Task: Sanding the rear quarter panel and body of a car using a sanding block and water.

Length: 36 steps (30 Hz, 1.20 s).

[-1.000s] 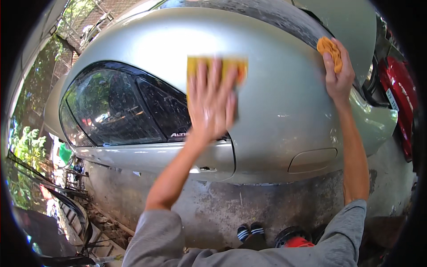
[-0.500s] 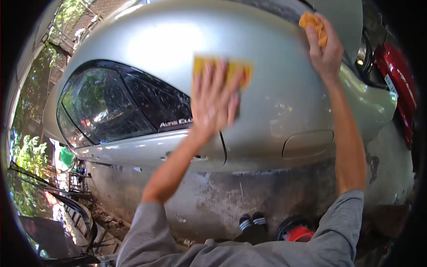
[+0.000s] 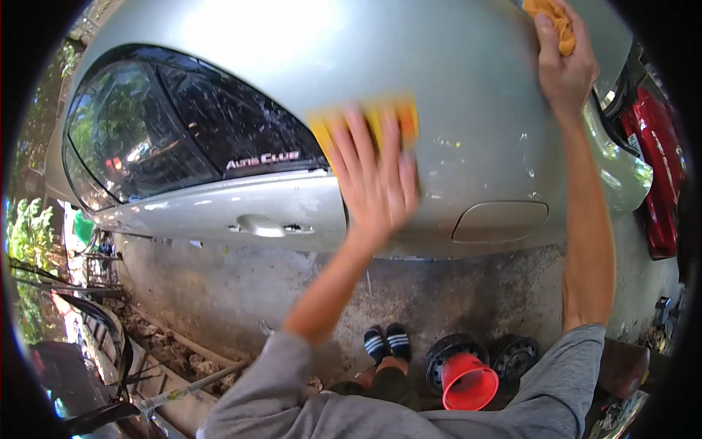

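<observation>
My left hand (image 3: 376,179) lies flat with fingers spread on a yellow cloth-like sheet (image 3: 406,110) with an orange patch, pressing it against the silver car (image 3: 475,95). It rests on the rear body panel, just right of the dark side window (image 3: 238,121). Motion blurs the fingers a little. Farther up and to the right, my right hand (image 3: 570,73) is closed around a crumpled orange cloth (image 3: 559,31), beside the car's rear edge. The top of that cloth runs out of view. Below the hands are the fuel flap (image 3: 503,222) and a door handle (image 3: 263,225).
By my sandalled feet (image 3: 386,342) stand a red bucket (image 3: 470,391) and two dark wheels (image 3: 447,353). A red vehicle part (image 3: 654,172) is at the far right. Rubble and metal bars (image 3: 194,384) lie at lower left on the concrete floor (image 3: 219,285).
The view has shifted, bringing more of the floor, bucket and wheels into sight. My left hand and the yellow sheet have slid nearer the window's rear corner. My right hand still grips the orange cloth.
</observation>
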Motion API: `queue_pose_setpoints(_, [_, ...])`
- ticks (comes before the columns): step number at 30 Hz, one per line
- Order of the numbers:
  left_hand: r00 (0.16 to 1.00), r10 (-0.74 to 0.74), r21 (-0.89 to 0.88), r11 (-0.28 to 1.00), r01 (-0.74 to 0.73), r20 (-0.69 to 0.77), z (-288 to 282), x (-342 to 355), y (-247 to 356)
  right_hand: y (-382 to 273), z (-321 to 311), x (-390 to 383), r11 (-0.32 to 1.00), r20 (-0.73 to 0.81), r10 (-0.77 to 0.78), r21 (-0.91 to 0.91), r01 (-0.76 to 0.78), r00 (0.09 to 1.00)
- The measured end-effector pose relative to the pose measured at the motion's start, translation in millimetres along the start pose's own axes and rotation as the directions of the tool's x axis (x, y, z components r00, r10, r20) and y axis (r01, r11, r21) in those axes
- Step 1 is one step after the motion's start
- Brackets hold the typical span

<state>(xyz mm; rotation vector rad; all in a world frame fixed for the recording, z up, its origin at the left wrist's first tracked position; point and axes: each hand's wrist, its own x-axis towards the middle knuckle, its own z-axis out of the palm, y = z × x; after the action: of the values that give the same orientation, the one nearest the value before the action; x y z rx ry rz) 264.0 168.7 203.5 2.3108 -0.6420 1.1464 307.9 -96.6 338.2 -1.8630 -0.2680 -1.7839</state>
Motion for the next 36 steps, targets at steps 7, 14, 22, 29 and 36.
queue_pose_setpoints(7, [0.981, 0.195, 0.121, 0.974, -0.193, -0.004, -10.2, 99.1, 5.2, 8.8, -2.3, -8.7, 0.997, 0.006, 0.007, -0.073, -0.006, 1.000])
queue_pose_setpoints(14, [0.891, 0.450, -0.114, 0.890, -0.441, 0.059, 40.4, 56.0, 55.1, 16.2, -6.9, -13.0, 0.993, -0.003, 0.099, -0.063, -0.099, 0.995])
queue_pose_setpoints(22, [0.939, 0.164, 0.268, 0.960, -0.082, -0.302, -38.9, 232.5, -71.1, 5.2, -2.4, -7.8, 0.977, 0.057, 0.201, -0.084, -0.196, 0.978])
queue_pose_setpoints(29, [0.982, 0.111, 0.275, 0.959, -0.066, -0.153, -114.3, 279.1, -112.7, -79.1, 84.9, 123.0, 0.939, 0.732, 0.020, 0.220, -0.264, 0.681])
queue_pose_setpoints(36, [0.986, 0.124, 0.152, 0.983, -0.106, -0.112, -119.3, 296.4, -184.0, -242.4, 303.5, 218.7, 0.983, 0.963, -0.168, 0.147, 0.113, 0.211])
